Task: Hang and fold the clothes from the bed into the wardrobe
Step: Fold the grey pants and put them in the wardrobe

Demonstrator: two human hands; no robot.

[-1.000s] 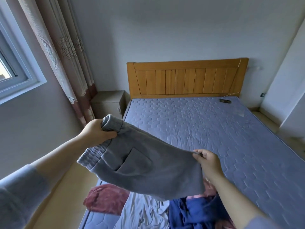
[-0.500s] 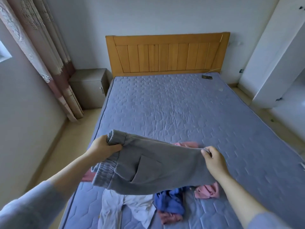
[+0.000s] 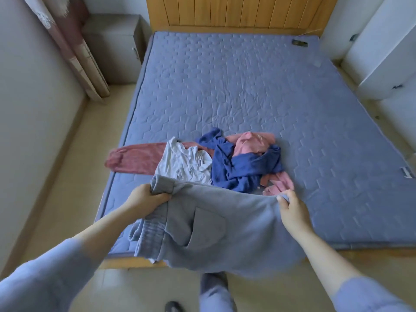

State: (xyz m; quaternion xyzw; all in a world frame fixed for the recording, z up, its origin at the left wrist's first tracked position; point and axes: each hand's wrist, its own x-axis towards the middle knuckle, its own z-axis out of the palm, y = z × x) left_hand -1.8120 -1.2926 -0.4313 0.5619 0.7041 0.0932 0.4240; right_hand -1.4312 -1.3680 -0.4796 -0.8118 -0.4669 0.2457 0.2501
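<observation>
**One pair of trousers in hand, a heap left on the bed**

The person stands at the foot of the bed (image 3: 225,86) and holds a pair of grey trousers (image 3: 225,228) spread between both hands, raised just over the near edge of the mattress. The left hand (image 3: 145,199) has its fingers curled tight round a bunched fold near the elastic waistband. The right hand (image 3: 292,210) pinches the far edge of the cloth between thumb and fingertips. A patch pocket faces up, and the lower part of the trousers hangs down past the bed frame.

Judged from this, the job is barely begun. Just beyond the trousers a heap waits on the mattress: a white shirt (image 3: 184,163), a dark blue garment (image 3: 238,170), a light pink one (image 3: 249,143) and a darker pink piece (image 3: 135,158) that reaches over the left edge of the bed. All four lie crumpled and partly on top of each other. No hanger and no folded pile shows anywhere.

The white panels (image 3: 382,52) at the right are probably the wardrobe, though only their outer faces show, so what is inside cannot be told.
</observation>
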